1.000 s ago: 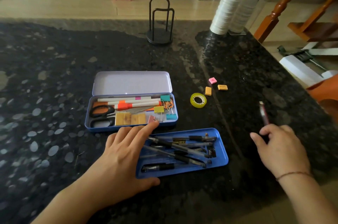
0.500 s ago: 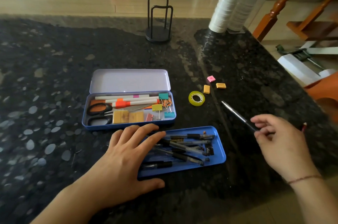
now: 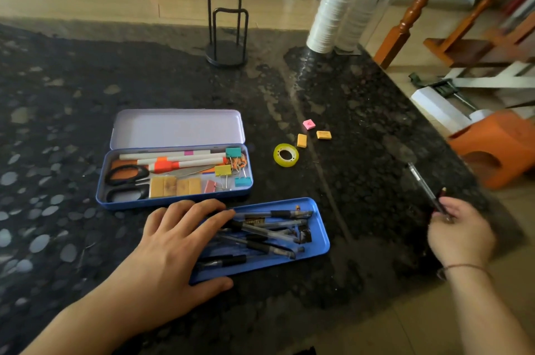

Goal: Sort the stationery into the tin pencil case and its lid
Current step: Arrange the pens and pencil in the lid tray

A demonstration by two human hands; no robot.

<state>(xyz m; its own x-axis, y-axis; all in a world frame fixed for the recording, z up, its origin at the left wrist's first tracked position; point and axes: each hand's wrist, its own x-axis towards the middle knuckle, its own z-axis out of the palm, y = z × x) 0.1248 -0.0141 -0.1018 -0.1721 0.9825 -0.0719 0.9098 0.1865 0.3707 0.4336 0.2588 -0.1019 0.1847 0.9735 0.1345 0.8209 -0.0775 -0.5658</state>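
Note:
The open tin pencil case (image 3: 173,204) lies mid-table with scissors, markers, erasers and binder clips inside. In front of it a blue lid (image 3: 322,234) holds several black pens. My left hand (image 3: 176,241) rests flat with straight fingers on the lid's left end. Near the table's right edge, my right hand (image 3: 460,233) pinches a black pen (image 3: 419,179) that points away from me, together with a dark red pencil (image 3: 441,195). A yellow tape roll (image 3: 285,154), two orange erasers (image 3: 302,140) (image 3: 323,134) and a pink eraser (image 3: 309,124) lie loose to the right of the case.
A black wire stand (image 3: 227,36) sits at the back of the dark stone table (image 3: 362,111). Stacked white paper cups (image 3: 333,7) lean at the back right corner. An orange stool (image 3: 498,146) and wooden furniture stand beyond the right edge.
My right hand moved right and toward the table edge, turning the pen from pointing left to pointing away. The left hand stayed on the lid.

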